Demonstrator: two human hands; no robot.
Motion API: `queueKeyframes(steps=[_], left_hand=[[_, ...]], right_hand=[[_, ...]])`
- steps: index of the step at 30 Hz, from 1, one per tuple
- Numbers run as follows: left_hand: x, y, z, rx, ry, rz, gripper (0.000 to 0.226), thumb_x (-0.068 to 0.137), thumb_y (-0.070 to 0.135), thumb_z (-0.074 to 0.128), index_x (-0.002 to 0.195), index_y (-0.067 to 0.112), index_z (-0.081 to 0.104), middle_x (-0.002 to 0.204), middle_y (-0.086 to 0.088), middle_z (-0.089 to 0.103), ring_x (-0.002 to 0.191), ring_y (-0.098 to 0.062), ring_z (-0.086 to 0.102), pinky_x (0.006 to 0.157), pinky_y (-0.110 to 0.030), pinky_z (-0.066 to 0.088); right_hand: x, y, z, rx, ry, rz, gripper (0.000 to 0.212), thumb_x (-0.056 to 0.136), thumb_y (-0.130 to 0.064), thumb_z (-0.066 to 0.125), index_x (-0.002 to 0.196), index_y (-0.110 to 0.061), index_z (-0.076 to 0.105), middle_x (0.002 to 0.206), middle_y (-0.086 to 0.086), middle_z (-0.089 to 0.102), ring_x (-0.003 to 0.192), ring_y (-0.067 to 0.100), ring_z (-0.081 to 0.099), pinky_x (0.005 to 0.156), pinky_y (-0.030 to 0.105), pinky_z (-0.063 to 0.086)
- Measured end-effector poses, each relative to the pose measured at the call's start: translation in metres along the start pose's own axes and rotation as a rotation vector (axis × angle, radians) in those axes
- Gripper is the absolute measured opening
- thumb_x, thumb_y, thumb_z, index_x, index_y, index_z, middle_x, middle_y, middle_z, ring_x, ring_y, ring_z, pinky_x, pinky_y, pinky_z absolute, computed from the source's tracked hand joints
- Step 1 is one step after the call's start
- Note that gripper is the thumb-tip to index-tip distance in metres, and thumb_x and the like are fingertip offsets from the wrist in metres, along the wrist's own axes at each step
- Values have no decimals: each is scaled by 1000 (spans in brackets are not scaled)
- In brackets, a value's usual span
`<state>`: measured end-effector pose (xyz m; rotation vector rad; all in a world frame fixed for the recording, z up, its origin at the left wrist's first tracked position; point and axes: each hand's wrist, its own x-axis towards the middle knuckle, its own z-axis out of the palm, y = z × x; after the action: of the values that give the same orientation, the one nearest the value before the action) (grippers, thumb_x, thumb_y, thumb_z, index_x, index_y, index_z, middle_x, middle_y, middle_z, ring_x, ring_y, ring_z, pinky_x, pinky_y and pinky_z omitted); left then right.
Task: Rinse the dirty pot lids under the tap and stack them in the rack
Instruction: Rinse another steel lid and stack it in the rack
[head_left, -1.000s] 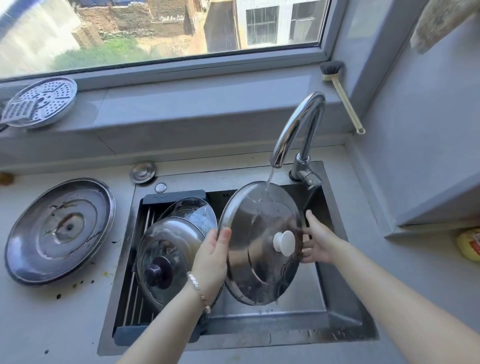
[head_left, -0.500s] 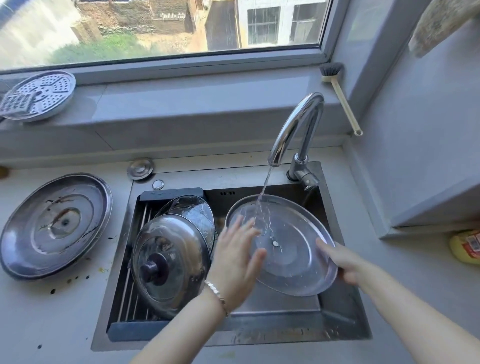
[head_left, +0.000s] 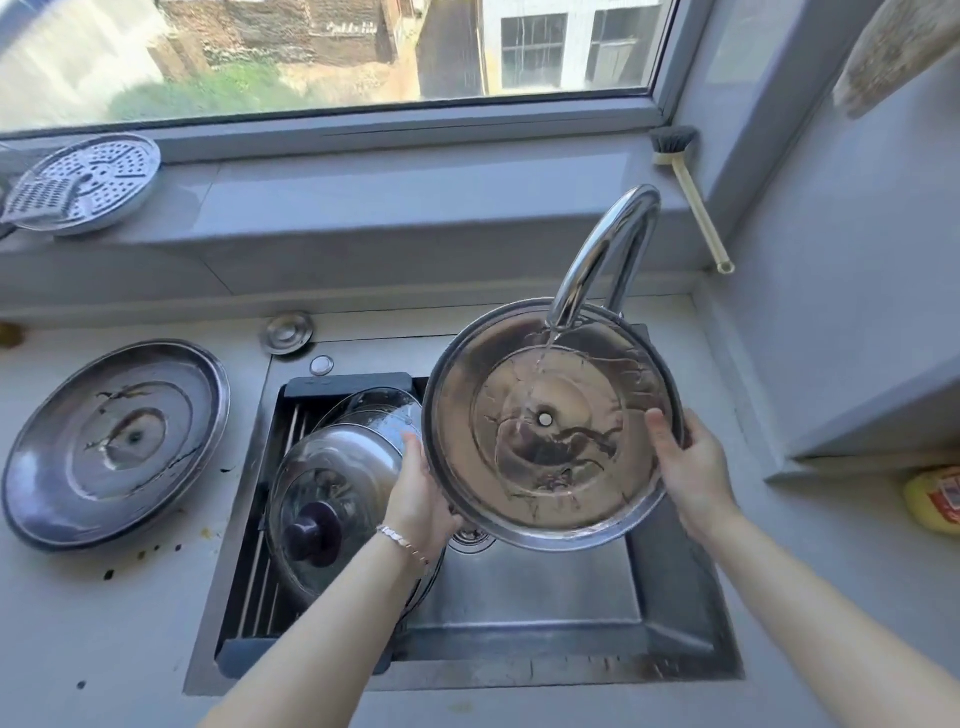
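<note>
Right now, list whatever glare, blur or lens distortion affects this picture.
Head view: daylight from the window lights the scene; bright reflections streak the wet lid and the tap; the wide lens slants the window's frame at right; the scene outside at top left is smeared.

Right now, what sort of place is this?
Probably a home kitchen: a steel sink with a tap running over a pot lid, more lids in a rack, a dish brush by the window.

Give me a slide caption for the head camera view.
Left hand and right hand hold a steel lid, underside showing, under the running tap above the sink.
</note>
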<state>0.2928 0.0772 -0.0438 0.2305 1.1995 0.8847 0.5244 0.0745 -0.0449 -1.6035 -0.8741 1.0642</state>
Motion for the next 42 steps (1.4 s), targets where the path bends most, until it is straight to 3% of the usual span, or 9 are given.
queueKeyframes(steps=[6,9,15,22,26,29,32,36,42], left_hand=[[14,-24,18,-112,27,-273,64,92,62,21,100,14,61,97,-12,69,87,-30,66,72,-45,53],[7,-33,22,-138,-14,-364,57,95,50,35,127,6,53,118,-16,63,105,-34,63,90,-49,50],[-7,-9,-5,340,175,-17,17,96,13,44,111,6,49,82,-9,56,64,-22,57,39,-27,53],[-32,32,-1,567,298,348,7,91,15,54,89,11,49,74,-14,59,47,-13,58,32,-19,43],[-38,40,-4,591,344,369,15,91,15,56,80,16,45,66,-4,49,48,-11,58,33,-20,46],[-41,41,-10,606,369,350,12,89,19,58,87,12,48,77,-10,55,61,-22,60,42,-31,54],[-42,41,-14,616,390,336,15,88,20,60,90,10,49,79,-10,58,64,-23,62,44,-33,56],[-44,36,-10,661,394,277,21,87,24,60,87,11,44,93,-18,56,77,-34,67,49,-40,57],[-48,26,16,659,328,129,31,83,26,60,86,9,35,84,-18,57,64,-31,66,53,-45,58]], right_hand=[[10,-66,-16,-502,-84,-207,18,95,-35,46,85,-28,59,58,-16,54,63,4,49,59,15,36],[19,-75,-20,-682,-142,-56,28,95,-41,44,78,-22,55,67,-10,52,74,21,51,66,29,37],[21,-28,-21,-437,-292,414,34,95,-39,45,88,-10,62,75,4,66,64,18,62,55,25,51],[52,20,16,-214,-54,296,44,96,-15,46,138,-3,40,131,6,48,126,21,44,110,33,30],[76,24,47,-5,-6,335,20,88,-3,45,77,-13,58,73,-3,43,79,16,42,89,29,35],[84,19,67,-21,-23,361,22,86,0,45,79,-21,48,72,-9,31,64,8,31,63,18,27],[80,4,70,-286,-172,388,39,86,-12,50,124,-17,45,96,-1,46,83,16,48,73,25,37],[23,-44,65,-804,-533,175,41,85,-40,54,109,-8,65,114,7,66,105,23,61,93,37,47],[-71,-55,61,-824,-1050,-142,45,83,-49,60,123,-31,52,121,-7,61,111,7,55,94,25,43]])
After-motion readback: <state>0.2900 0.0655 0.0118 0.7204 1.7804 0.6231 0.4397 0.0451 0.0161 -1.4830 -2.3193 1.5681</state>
